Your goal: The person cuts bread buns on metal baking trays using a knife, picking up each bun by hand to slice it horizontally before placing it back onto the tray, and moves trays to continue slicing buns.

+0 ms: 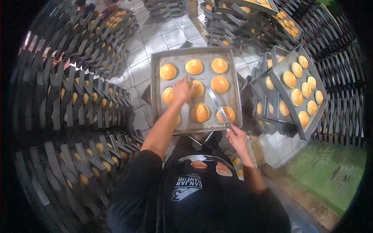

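A metal baking tray (155,66) with several round golden buns lies in front of me. My left hand (184,90) reaches over the tray, its fingers closed against the left side of the middle bun (198,89). Part of that bun is hidden by the fingers. My right hand (237,138) grips the dark handle of a long knife (218,104) at the tray's near right corner. Its blade points up and left across the tray, passing over the lower right bun (229,115), with its tip close to the right side of the middle bun.
Stacked trays of buns (285,89) stand to my right, the top one tilted. Tall stacks of dark trays (81,101) with buns line the left side. More bun trays (248,7) are at the back right. The floor has pale tiles (171,37).
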Available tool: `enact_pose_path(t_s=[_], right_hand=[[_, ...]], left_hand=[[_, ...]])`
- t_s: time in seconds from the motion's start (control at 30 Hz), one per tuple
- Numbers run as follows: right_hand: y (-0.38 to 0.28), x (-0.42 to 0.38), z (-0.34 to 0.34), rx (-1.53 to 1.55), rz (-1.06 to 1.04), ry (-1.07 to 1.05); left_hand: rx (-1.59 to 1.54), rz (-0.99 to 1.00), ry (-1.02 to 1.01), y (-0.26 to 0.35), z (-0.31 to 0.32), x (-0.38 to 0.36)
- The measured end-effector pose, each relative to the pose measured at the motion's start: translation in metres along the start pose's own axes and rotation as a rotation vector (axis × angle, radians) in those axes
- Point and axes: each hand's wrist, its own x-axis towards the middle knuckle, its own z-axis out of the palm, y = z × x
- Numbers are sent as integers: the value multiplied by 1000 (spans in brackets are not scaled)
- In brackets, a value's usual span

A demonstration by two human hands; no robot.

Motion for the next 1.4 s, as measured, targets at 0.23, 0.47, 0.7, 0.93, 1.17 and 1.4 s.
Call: enact_pose_path(t_s=[0.23, 0.47, 0.7, 0.93, 1.17, 1.4], right_hand=[[-8, 1, -5, 13, -70, 55], [-73, 37, 9, 51, -386, 62], [-128, 28, 16, -154, -552, 49], [-99, 13, 14, -188, -636, 97], [-107, 15, 16, -154, -645, 113], [-116, 5, -11, -293, -795, 68]], left_hand=[[-60, 144, -211, 14, 19, -19], [-1401, -279, -259, 27, -17, -36], [-1830, -307, -11, 32, -47, -34], [-1847, -193, 74, 34, -65, -37], [-1651, -83, -139, 56, -62, -66], [-1739, -55, -101, 29, -83, -50]])
